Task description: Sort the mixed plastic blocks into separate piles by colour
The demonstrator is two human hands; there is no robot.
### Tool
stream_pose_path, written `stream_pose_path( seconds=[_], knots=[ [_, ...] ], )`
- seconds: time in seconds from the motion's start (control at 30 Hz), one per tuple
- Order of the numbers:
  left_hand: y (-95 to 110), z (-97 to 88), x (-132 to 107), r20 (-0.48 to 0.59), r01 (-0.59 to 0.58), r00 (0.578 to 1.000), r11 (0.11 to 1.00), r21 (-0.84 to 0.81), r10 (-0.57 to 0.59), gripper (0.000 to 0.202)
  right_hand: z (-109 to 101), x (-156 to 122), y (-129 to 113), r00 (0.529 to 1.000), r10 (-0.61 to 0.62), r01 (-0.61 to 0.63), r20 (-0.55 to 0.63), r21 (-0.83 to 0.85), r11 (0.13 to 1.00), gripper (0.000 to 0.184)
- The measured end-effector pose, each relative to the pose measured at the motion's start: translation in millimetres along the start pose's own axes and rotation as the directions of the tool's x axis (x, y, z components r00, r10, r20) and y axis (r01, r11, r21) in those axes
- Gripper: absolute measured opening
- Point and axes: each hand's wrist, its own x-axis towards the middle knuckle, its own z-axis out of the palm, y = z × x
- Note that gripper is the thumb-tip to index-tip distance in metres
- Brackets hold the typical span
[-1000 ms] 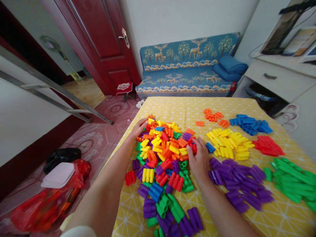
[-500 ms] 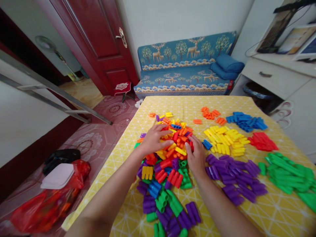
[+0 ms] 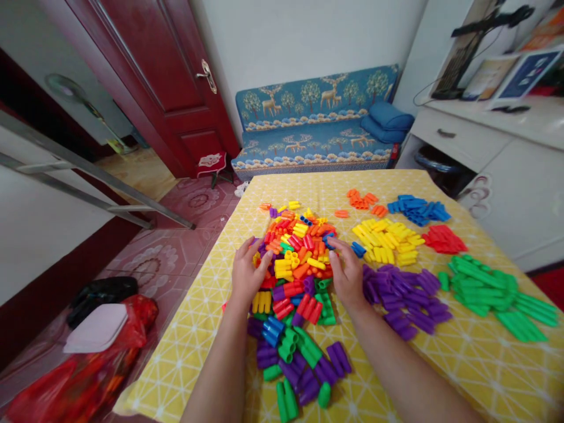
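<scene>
1. Bricks of glossy, seemingly plastic joined tubes (image 3: 302, 257), coloured red, orange, yellow, green, blue and purple, are being borne in a loose mixed heap on a counter under a yellow, white-lined cloth (image 3: 304, 191).
2. The heap is being flanked by a bare left-hand grip (image 3: 249, 270) and a bare right-hand grip (image 3: 348, 271).
3. On the left edge, the thumb is being held well apart from the fingers, so a wide gap is being left; no brick is being seen clasped there.
4. On the right edge, a narrower gap is being kept between thumb and fingertips, near a blue tube brick (image 3: 328, 238); whether it is being touched cannot be told.
5. Single-colour piles are being carried farther right: orange (image 3: 360, 201), blue (image 3: 418, 210), yellow (image 3: 385, 241), red (image 3: 444, 239), purple (image 3: 405, 296) and green (image 3: 484, 285).
6. By judgement, light, stiff, slightly slippery pieces are being dealt with, hardly fragile and apt to roll or slide when the heap is being disturbed.
7. Hold is being best offered across a brick's long ribbed sides, near its middle; loose scoops are being suited by cupped palms.
</scene>
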Motion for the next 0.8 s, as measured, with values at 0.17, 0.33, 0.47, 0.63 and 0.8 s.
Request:
stream_pose_path(
  seconds=[0.17,0.33,0.47,0.63,0.8],
  knots=[
    [0,9.5,-8,-0.013,-0.086,0.996,0.996,0.026,0.086,0.034,-18,16,17,1.0,0.007,0.001,0.023,-0.352,0.936,0.034],
    [32,10.2,-19,-0.048,-0.183,0.983,0.979,-0.093,0.179,0.034,-15,12,34,0.985,0.135,-0.066,0.106,-0.49,0.869,0.038],
    [49,11.4,-27,0.028,-0.265,0.963,0.959,-0.099,0.269,0.04,0,10,42,0.971,0.169,-0.098,0.171,-0.363,0.926,0.041],
    [57,13.1,-29,0.129,-0.36,0.92,0.928,-0.097,0.37,0.041,13,15,34,0.955,0.182,-0.157,0.234,-0.118,0.98,0.049],
    [50,18.2,-28,0.109,-0.315,0.942,0.948,-0.033,0.317,0.053,17,13,8,0.895,0.191,-0.26,0.404,0.125,0.957,0.047]
  ],
)
